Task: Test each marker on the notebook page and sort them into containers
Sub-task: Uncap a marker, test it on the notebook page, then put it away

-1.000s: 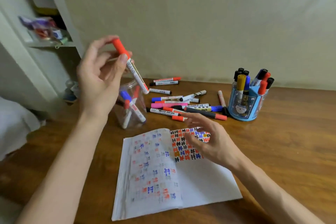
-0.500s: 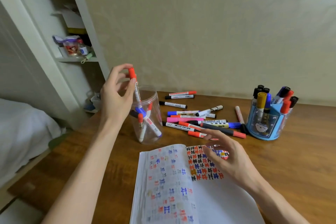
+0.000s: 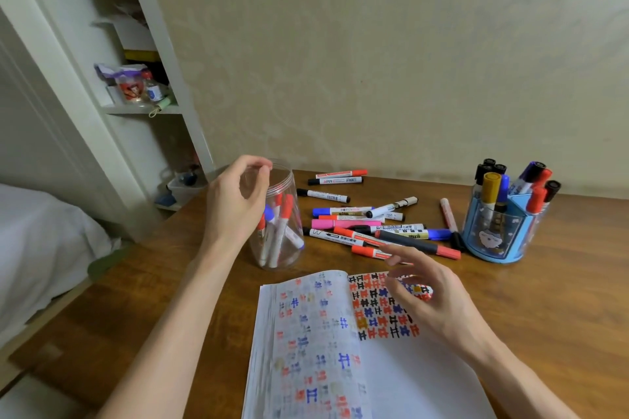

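**Markers in the jar, more loose on the worktop**

A clear plastic jar [image 3: 291, 180] stands upright on the wooden worktop [image 3: 561, 299], left of centre. It holds several white-barrelled markers [image 3: 284, 224] leaning inside, most with red caps and one with a blue cap. The left hand [image 3: 235, 204] is at the jar's mouth and near side, its fingers loosely curled with the thumb and forefinger close together at the rim. No marker is in it.

To the right of the jar lies a loose heap of markers [image 3: 360, 238], crossing and touching one another. They are capped in red, blue and black, and among them are an all-pink one [image 3: 343, 224] and a dark one with a red end [image 3: 418, 246]. Their barrels carry printed labels, too small to read.

At the far right a blue holder [image 3: 497, 241] with a cartoon face on its front stands full of upright markers. These have black, red and blue caps, and one has a mustard-yellow cap [image 3: 492, 184].

An open notebook [image 3: 408, 384] lies nearest the camera. The top of its right page is filled with rows of one small repeated mark [image 3: 374, 313] in red, blue, black and some yellow. The left page [image 3: 313, 333] shows the same marks paler and blurred. The right hand [image 3: 439, 303] is above the right page with its fingers spread and relaxed, grasping nothing.
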`<state>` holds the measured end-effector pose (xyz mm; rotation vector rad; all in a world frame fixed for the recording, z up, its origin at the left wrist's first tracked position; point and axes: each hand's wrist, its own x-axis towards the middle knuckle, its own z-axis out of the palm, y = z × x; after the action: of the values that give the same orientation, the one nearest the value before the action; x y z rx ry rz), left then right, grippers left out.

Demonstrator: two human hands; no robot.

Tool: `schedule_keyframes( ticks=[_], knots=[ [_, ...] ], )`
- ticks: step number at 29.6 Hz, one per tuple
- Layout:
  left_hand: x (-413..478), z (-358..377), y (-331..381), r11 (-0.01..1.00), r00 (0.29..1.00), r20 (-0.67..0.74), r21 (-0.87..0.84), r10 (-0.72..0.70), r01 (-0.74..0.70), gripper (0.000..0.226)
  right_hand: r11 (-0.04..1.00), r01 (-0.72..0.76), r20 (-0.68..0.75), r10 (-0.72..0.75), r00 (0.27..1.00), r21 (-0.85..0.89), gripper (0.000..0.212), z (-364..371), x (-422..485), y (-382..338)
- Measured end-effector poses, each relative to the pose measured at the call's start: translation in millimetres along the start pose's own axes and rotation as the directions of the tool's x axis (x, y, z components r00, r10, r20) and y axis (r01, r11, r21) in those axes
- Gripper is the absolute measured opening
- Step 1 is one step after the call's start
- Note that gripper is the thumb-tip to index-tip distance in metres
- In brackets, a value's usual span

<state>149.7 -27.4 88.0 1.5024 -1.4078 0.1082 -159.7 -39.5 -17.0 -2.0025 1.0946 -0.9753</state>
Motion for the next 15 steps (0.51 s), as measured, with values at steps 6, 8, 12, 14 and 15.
schedule_keyframes(
  ticks=[6,8,12,14,15],
  knots=[
    [-10.6,4.4,9.8,0.996,0.994,-0.11,-0.079,0.027,-0.036,0.015,1.0,-0.009,-0.002,0.009,1.0,-0.02,0.043,-0.7,3.8,2.3],
    [-19.1,8.0,17.4,0.99,0.979,-0.187,-0.104,0.075,-0.096,0.015,1.0,-0.009,0.005,0.009,1.0,-0.009,0.041,-0.3,4.7,1.9],
    [-40.7,22.7,33.7,0.959,0.954,-0.245,-0.179,0.172,-0.219,0.011,1.0,-0.002,0.002,0.002,1.0,0.0,0.041,1.7,9.8,-3.5],
    [-49.8,33.9,36.7,0.958,0.975,-0.155,-0.211,0.162,-0.193,0.01,1.0,0.001,-0.006,-0.002,1.0,-0.013,0.042,1.5,12.2,-5.5],
    [-53.2,41.5,36.4,0.966,0.988,-0.067,-0.207,0.142,-0.153,0.012,1.0,0.002,-0.017,-0.002,1.0,-0.017,0.041,0.2,12.2,-4.6]
  ],
)
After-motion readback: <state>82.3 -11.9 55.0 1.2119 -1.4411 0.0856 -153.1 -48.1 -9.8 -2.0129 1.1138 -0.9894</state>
